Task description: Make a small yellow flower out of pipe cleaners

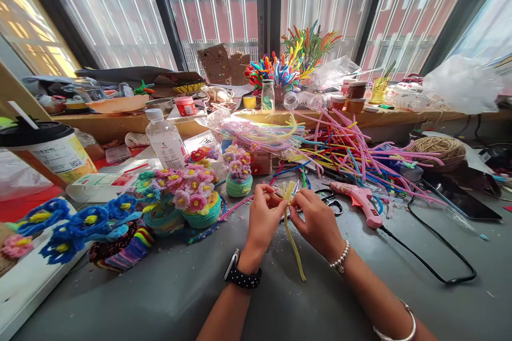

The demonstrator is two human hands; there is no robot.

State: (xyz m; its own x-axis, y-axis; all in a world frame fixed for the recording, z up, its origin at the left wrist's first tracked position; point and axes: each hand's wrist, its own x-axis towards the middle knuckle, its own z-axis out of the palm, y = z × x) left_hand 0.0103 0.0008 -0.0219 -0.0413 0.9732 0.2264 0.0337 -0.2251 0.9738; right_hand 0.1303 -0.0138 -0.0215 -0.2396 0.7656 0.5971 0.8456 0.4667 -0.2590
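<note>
Between my two hands is a yellow pipe cleaner, folded into short loops at the top, with one long tail hanging down toward the table. My left hand pinches it from the left, thumb and fingers closed near the loops. From the other side my right hand grips the same piece with its fingertips. Just behind the hands lie black-handled scissors, partly covered by my right hand. A pink glue gun rests to the right, its black cord curling over the grey table.
Pipe-cleaner flower pots and blue pipe-cleaner flowers stand left. Loose pipe cleaners pile up behind. A plastic bottle and a drink cup are at back left. Twine and a phone sit right.
</note>
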